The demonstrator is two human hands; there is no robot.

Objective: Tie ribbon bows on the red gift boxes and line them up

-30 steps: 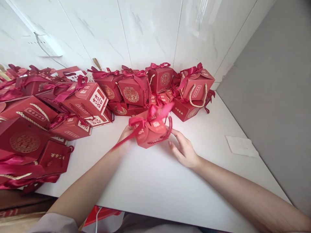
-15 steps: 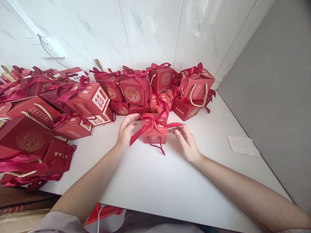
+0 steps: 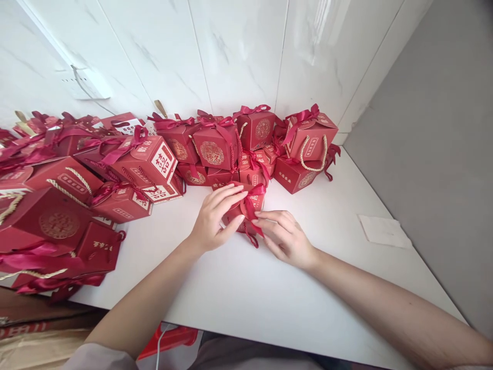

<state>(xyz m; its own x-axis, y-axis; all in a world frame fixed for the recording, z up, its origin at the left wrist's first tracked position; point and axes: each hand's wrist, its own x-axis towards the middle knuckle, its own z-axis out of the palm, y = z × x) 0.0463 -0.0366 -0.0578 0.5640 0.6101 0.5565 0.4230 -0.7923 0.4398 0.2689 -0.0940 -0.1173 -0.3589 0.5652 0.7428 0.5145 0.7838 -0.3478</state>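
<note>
A small red gift box [image 3: 260, 202] stands on the white table [image 3: 246, 293] in front of me. It has a dark red cord handle [image 3: 252, 240] at its near side, and a red satin ribbon [image 3: 250, 209] is tied over its top. My left hand [image 3: 211, 221] is open, its fingers stretched over the box's left side and top and hiding part of the bow. At the box's near right corner, my right hand [image 3: 287, 236] pinches a hanging ribbon tail between thumb and fingers.
Stacked red boxes [image 3: 213, 149] with ribbons line the wall behind. A larger pile of boxes [image 3: 57, 221] fills the left side. White paper [image 3: 384, 230] lies at the right, near a grey panel [image 3: 431, 169]. Below the table's front edge is a red plastic object [image 3: 173, 339].
My left hand has moved right onto the box top. My right hand has moved left and down and taken hold of a ribbon tail, which now hangs over the front.
</note>
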